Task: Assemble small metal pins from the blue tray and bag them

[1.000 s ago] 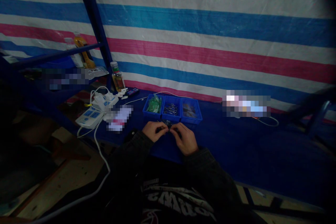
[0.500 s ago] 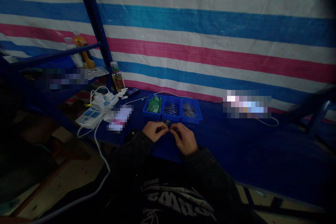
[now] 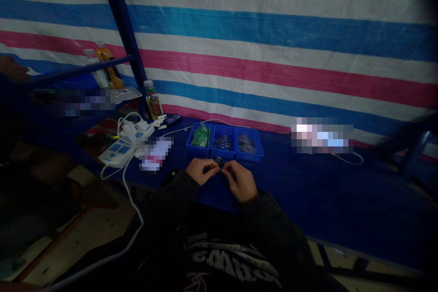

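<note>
- Two bare hands, the left hand [image 3: 201,171] and right hand [image 3: 241,181], meet with fingers curled closed, pinching small metal parts [image 3: 217,163].
- Those parts sit just before the middle blue bin [image 3: 223,127].
- A close, steady fingertip pinch suits pieces this small.

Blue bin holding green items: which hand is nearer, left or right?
Left. The left hand is directly in front of the blue bin; the right hand is farther away, front and right of it.
</note>
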Tool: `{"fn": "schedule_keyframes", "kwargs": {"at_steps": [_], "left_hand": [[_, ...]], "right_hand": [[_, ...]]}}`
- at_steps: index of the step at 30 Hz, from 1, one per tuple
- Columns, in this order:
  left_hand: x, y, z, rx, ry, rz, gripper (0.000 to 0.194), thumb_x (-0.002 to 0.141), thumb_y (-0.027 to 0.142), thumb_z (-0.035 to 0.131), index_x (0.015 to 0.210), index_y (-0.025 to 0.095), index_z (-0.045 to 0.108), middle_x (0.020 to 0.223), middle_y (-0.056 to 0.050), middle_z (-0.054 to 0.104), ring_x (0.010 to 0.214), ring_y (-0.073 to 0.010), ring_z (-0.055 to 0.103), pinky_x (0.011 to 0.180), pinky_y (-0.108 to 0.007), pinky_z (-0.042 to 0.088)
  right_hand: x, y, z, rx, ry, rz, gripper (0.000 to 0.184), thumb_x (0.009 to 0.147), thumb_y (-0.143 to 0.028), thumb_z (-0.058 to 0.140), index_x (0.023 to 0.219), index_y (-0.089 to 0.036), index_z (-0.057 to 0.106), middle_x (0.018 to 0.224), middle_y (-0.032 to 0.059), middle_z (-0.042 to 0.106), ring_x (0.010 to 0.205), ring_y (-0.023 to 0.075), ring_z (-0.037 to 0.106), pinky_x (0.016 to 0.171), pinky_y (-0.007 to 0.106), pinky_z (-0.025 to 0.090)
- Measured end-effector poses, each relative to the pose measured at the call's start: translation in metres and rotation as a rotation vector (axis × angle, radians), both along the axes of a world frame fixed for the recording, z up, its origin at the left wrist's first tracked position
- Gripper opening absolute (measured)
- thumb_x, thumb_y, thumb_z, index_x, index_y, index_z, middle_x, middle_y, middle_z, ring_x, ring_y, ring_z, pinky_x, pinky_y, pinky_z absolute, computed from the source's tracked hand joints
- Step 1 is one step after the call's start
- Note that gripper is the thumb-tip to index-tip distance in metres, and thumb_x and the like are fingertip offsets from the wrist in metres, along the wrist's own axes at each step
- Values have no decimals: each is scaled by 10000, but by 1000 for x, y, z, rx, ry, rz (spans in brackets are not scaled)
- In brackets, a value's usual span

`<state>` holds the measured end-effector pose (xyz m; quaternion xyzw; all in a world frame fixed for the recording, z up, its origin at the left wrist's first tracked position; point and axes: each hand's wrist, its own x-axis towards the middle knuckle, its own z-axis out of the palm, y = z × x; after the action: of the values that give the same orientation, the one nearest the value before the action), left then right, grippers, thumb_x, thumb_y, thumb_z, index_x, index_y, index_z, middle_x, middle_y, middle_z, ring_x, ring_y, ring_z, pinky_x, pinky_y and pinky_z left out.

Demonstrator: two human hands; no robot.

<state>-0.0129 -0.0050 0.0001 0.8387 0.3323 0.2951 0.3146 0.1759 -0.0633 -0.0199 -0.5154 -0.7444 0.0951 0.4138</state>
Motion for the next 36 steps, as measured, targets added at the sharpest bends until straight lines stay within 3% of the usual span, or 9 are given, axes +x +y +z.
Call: {"fn": "schedule_keyframes", "kwargs": {"at_steps": [17,22,28,36], "left_hand": [[0,0,1,-1,2,-1,197,901,286,595,881,139,726,707,-20,728,558,-100,598,589,-193,436],[0,0,0,-1,15,-5,186,899,276,595,879,142,723,701,-12,723,551,-95,591,590,-191,431],[1,0,0,-12,22,3,194,901,287,595,872,142,721,710,-11,722,567,-95,596,594,-189,428],[0,0,3,-12,24,-12,201,903,291,592,878,141,723,724,-15,726,580,-98,601,606,-194,436]], "right_hand": [[0,1,-1,-23,-18,10,148,978,-262,464,927,-234,600,897,33,686,836,190,662,794,298,480],[0,2,-4,-51,11,3,113,937,-257,539,1037,-232,586,968,31,700,857,190,673,769,289,493],[0,2,-4,-38,-14,30,131,950,-239,503,1034,-230,603,997,39,698,902,191,669,811,291,493],[0,1,-2,-58,-26,8,90,956,-264,503,936,-232,585,871,25,693,804,186,666,749,276,466]]}}
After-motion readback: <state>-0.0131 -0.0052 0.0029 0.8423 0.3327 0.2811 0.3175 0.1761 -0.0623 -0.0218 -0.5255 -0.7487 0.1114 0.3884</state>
